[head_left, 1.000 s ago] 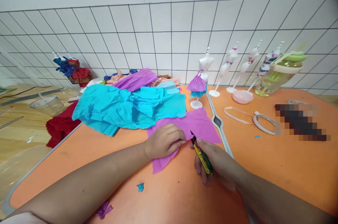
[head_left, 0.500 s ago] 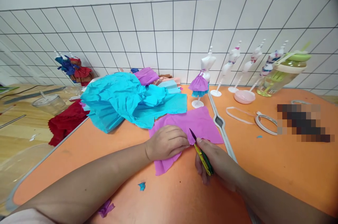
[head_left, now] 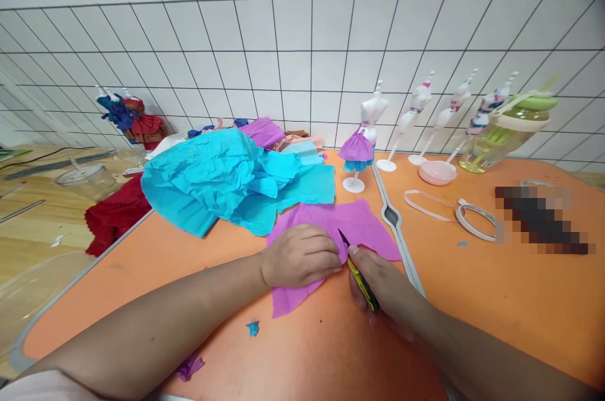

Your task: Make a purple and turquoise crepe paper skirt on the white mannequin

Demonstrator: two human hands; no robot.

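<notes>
Left hand (head_left: 300,256) rests curled on the purple sheet (head_left: 366,226) atop the orange table (head_left: 482,306), probably steadying it; can't tell if fingers pinch. Right hand (head_left: 384,276) grips yellow-green snips (head_left: 360,282), tip angled over the sheet, likely for control.

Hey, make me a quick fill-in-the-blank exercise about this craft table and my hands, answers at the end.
1. The snips are in the ____ hand.
2. The left hand is on a purple sheet.  The tabletop beneath is ____.
3. The bottle at the right has a ____ lid.
4. The small bowl is ____.

Missing words: right; orange; green; pink.
</notes>
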